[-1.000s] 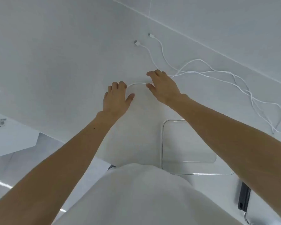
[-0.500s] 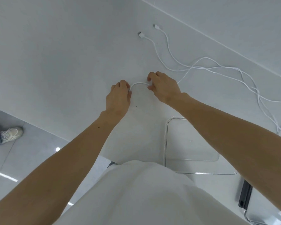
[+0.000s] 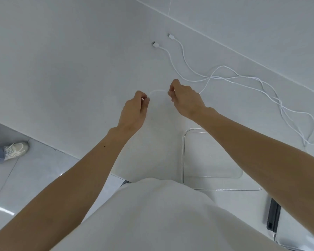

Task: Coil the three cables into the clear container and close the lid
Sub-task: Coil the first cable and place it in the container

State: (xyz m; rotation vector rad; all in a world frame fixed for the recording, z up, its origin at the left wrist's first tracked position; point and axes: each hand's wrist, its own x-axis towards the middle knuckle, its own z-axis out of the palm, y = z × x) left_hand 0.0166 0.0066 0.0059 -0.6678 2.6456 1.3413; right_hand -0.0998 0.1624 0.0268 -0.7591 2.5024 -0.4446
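Observation:
Three white cables lie across the white table. One white cable (image 3: 158, 90) arcs between my two hands: my left hand (image 3: 134, 111) pinches its end and my right hand (image 3: 185, 100) pinches it a short way along, both raised a little off the table. From my right hand it trails off to the right. Two other cables (image 3: 178, 66) run from plugs at the back toward a tangle (image 3: 286, 113) at the right. The clear container (image 3: 184, 154) sits open near the front edge, partly under my right forearm. I cannot make out the lid.
The table's front edge runs diagonally at the left, with tiled floor below. Another person's shoe (image 3: 14, 149) and trouser leg stand on the floor at far left. A black device (image 3: 273, 216) lies at the lower right. My white shirt fills the bottom of the view.
Both hands went from lying flat on the table to pinching the cable and lifting it. My left hand has closed on the cable's end.

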